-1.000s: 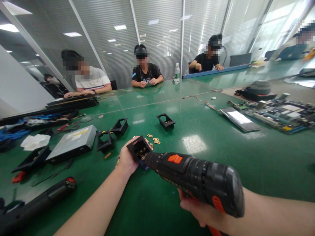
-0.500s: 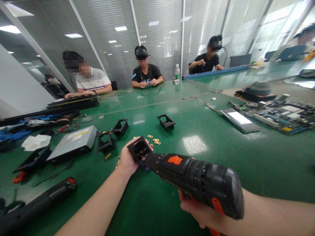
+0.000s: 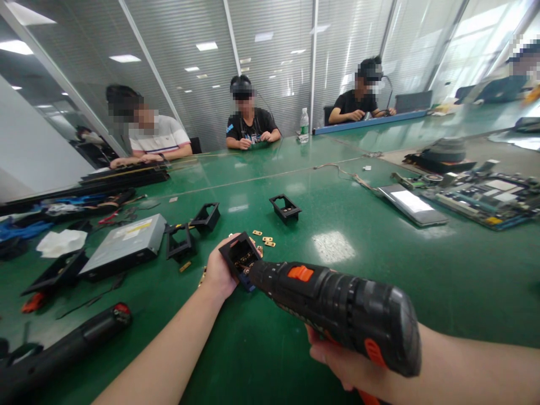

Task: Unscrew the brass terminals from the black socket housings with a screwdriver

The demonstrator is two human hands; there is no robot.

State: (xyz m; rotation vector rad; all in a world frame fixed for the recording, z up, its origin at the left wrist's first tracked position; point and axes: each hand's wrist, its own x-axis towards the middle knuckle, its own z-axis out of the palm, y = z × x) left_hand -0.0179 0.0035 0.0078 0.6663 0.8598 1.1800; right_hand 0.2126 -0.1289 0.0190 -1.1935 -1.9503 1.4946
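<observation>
Green tabletop [image 3: 379, 247]; black frame [image 3: 242, 247] clasped in left fingers [image 3: 216, 266], power driver [image 3: 333, 304] opposite.

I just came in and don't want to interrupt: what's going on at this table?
The person wearing the camera holds a tilted black housing in the left hand and a power screwdriver in the right hand, its nose at the housing's open side. What the tip touches inside can't be made out. Small brass-coloured plates and similar black housings lie nearby on the green table, and other people sit across it.
</observation>
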